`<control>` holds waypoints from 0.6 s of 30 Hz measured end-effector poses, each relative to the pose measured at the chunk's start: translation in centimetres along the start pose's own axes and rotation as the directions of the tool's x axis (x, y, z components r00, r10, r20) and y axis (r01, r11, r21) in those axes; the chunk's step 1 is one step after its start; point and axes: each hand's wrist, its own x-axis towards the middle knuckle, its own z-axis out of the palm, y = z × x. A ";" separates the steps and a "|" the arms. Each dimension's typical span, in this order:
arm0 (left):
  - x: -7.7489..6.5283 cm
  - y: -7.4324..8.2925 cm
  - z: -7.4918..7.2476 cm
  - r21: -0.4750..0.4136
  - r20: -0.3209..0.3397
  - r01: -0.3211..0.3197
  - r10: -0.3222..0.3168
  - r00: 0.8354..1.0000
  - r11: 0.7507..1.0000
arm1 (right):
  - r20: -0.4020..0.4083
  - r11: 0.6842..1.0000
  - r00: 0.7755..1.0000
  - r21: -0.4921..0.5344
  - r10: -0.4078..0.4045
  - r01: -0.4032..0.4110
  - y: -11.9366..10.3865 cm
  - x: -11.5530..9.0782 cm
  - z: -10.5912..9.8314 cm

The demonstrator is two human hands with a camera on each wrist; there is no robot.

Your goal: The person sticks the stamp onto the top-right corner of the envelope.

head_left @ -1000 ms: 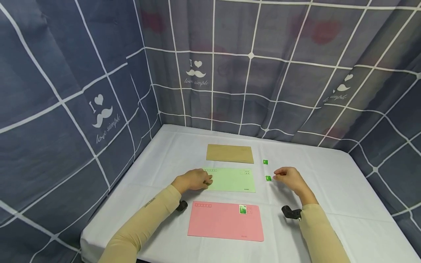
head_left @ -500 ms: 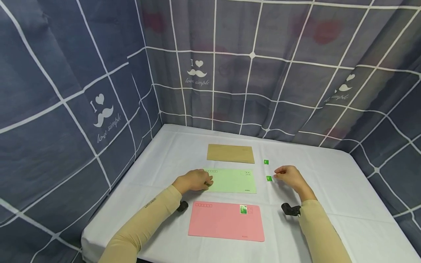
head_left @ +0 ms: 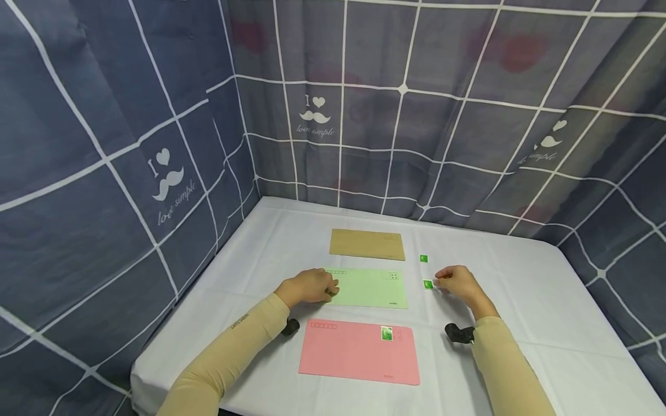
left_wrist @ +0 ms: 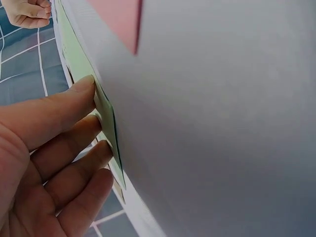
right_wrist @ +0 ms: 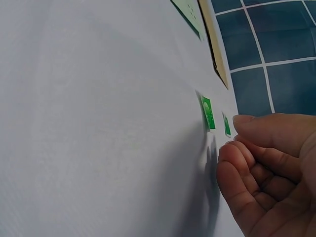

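My left hand (head_left: 311, 285) rests its fingertips on the left end of the light green envelope (head_left: 369, 289), as the left wrist view also shows. Just right of that envelope lies a green stamp (head_left: 428, 284) with a white border. My right hand (head_left: 458, 282) hovers beside this stamp, its thumb and forefinger apart and the other fingers loosely bent. Nothing shows between them in the right wrist view, where the near stamp (right_wrist: 208, 112) lies on the cloth. Farther back is a second green stamp (head_left: 424, 259).
A pink envelope (head_left: 359, 358) bearing a green stamp (head_left: 387, 333) at its upper right lies nearest the person. Behind the green envelope is a brown envelope (head_left: 366, 244). White cloth (head_left: 562, 312) covers the table, and grid-patterned curtains (head_left: 374, 115) surround it.
My right hand has come very slightly closer to the near stamp. The left hand stays on the green envelope, and the head view has shifted a little.
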 end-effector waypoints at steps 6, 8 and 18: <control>0.2 0.1 -0.1 -0.013 0.014 0.008 -0.008 1.000 1.000 | -0.014 1.000 1.000 -0.007 0.013 -0.013 0.5 0.3 0.4; 0.2 0.1 -0.1 -0.012 0.021 0.015 -0.015 1.000 1.000 | -0.017 1.000 1.000 -0.011 0.022 -0.022 0.7 0.3 0.5; 0.1 0.1 -0.1 -0.013 0.020 0.028 -0.027 0.999 1.000 | -0.023 0.999 1.000 -0.032 0.021 -0.022 0.4 0.6 0.6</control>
